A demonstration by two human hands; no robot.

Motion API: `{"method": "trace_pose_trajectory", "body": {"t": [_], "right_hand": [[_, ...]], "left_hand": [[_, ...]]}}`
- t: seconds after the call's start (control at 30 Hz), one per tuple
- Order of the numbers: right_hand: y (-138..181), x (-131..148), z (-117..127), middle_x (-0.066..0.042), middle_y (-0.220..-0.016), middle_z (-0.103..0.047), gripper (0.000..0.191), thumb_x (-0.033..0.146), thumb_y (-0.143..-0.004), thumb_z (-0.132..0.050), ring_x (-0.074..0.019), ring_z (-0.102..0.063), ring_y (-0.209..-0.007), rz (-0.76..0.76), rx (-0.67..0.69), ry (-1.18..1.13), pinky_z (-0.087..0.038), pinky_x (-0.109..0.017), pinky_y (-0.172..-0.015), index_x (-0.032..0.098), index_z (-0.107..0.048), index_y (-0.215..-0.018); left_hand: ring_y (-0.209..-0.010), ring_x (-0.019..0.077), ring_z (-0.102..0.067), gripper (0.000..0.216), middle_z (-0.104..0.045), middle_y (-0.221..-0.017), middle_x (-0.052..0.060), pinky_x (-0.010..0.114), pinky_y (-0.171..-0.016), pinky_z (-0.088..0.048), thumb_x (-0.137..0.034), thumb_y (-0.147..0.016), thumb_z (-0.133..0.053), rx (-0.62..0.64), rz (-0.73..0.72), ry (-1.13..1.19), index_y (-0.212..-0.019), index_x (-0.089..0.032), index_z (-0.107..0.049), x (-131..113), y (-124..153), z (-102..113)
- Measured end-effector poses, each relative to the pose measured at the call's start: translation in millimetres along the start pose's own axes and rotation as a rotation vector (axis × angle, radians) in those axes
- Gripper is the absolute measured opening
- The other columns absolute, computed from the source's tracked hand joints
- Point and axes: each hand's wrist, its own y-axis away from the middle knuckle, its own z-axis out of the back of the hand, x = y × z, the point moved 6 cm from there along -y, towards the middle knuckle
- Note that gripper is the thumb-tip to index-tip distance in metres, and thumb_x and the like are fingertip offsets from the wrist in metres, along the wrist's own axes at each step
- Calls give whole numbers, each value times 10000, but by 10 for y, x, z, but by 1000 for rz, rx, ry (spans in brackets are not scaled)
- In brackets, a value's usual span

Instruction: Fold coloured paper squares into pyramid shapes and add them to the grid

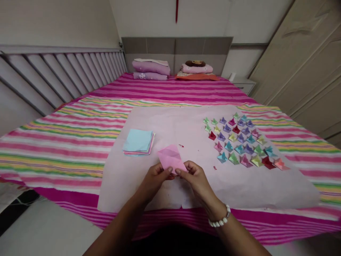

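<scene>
A pink sheet of origami paper [172,156] with creases across it is held between both hands, above a large pale sheet [170,124] on the bed. My left hand [159,174] pinches its lower left edge, thumb on top. At the lower right edge my right hand [193,174] grips the same paper, its thumb close to the left one. The fingers beneath the paper are partly hidden. To the left lies a stack of square paper [137,140], light blue on top with pink and other colours below.
Several small folded paper pieces [239,138] in many colours stand in rows on the right of the pale sheet. Tiny red scraps [215,168] lie nearby. Folded bedding [151,69] is stacked by the headboard [149,46]. A railing [66,74] runs along the left.
</scene>
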Motion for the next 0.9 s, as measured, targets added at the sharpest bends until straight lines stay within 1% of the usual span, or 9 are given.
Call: {"method": "trace_pose_trajectory", "body": {"t": [0.07, 0.17, 0.27, 0.37, 0.5, 0.6, 0.73, 0.83, 0.9], "right_hand": [[-14, 2, -5, 22, -693, -675, 293, 300, -608, -846, -134, -601, -634, -16, 1, -74, -454, -251, -622, 208, -655, -810], [-34, 22, -12, 17, -774, -695, 510, 264, -582, -861, -155, -637, -710, -67, 30, -167, -487, -285, -697, 245, -643, -1043], [-45, 33, -44, 1, -734, -688, 297, 286, -630, -834, -155, -619, -658, -132, 106, -183, -489, -292, -661, 201, -693, -877], [-57, 39, -17, 10, -638, -659, 190, 322, -663, -811, -137, -573, -579, -145, 56, -168, -466, -268, -598, 184, -680, -683], [-54, 14, 16, -3, -661, -686, 217, 366, -648, -811, -149, -585, -607, -160, -47, -171, -476, -265, -622, 189, -710, -720], [-37, -6, 13, -18, -696, -709, 254, 377, -636, -814, -163, -596, -610, -175, -68, -173, -485, -277, -614, 190, -725, -781], [-20, 19, -4, -24, -753, -729, 238, 361, -657, -804, -174, -625, -653, -139, -32, -176, -502, -300, -666, 206, -729, -822], [-24, 48, 3, -32, -794, -735, 280, 350, -654, -806, -195, -644, -715, -86, 2, -147, -508, -335, -730, 202, -731, -879], [-35, 54, 26, -28, -786, -729, 272, 347, -647, -810, -194, -637, -717, -55, 10, -111, -504, -332, -717, 201, -728, -861]], "left_hand": [[-689, 141, -594, 273, -672, -701, 26, 279, -703, -478, -395, -753, -697, -20, 18, -29, -822, -132, -687, 4, 0, 19], [-618, 121, -547, 244, -618, -622, -3, 260, -638, -437, -375, -767, -675, 36, 49, -129, -778, -132, -657, -1, 29, 15], [-604, 113, -522, 218, -594, -620, -16, 249, -607, -404, -349, -789, -652, 145, 59, -221, -745, -136, -637, 1, 67, -36], [-690, 129, -564, 177, -638, -732, 3, 257, -662, -427, -317, -786, -659, 195, 9, -185, -817, -144, -643, -5, 62, -90], [-696, 127, -586, 261, -648, -767, -10, 258, -677, -455, -259, -710, -731, 5, -97, -40, -904, -181, -575, -24, 11, -6], [-644, 109, -557, 285, -596, -712, -42, 232, -629, -437, -225, -701, -739, -122, -205, -97, -929, -209, -568, -71, 30, 68], [-676, 129, -554, 322, -597, -711, -23, 252, -671, -440, -221, -718, -725, -169, -254, -261, -1036, -215, -676, -110, 67, 88], [-671, 141, -553, 382, -623, -716, -13, 270, -684, -452, -237, -696, -740, -189, -205, -222, -1075, -206, -697, -61, 49, 110], [-687, 148, -560, 368, -641, -733, -1, 275, -691, -457, -247, -685, -749, -185, -180, -204, -1048, -201, -715, -20, 24, 112]]}}
